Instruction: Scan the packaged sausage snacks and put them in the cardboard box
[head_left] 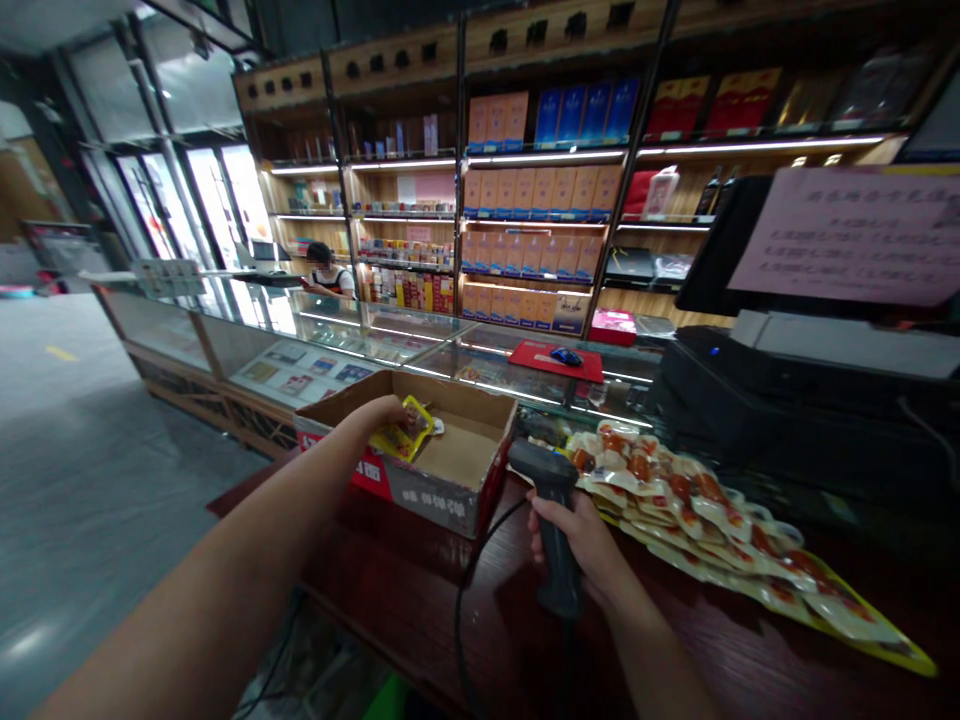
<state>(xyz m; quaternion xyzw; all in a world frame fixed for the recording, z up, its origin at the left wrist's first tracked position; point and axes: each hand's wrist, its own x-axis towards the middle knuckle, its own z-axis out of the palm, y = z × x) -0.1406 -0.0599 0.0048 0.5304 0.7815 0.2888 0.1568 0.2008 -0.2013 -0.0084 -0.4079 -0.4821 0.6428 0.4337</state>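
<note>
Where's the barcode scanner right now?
Head view, lower centre: the barcode scanner is gripped in the right hand, between the cardboard box on its left and the snack packets on its right.

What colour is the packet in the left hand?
The packet is mainly yellow; head view.

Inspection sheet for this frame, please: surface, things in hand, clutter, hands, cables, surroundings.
Surface: dark wooden counter.
Job's things: open cardboard box; scanner; overlapping snack packets right of it.
Clutter: mouse on red mat, on the glass case behind.
Hands: left hand holds a yellow packet in the box; right hand grips the scanner handle.
Cables: black cable loops down from the scanner.
Surroundings: lit shelves of boxes, paper notice, seated person far back.
</note>
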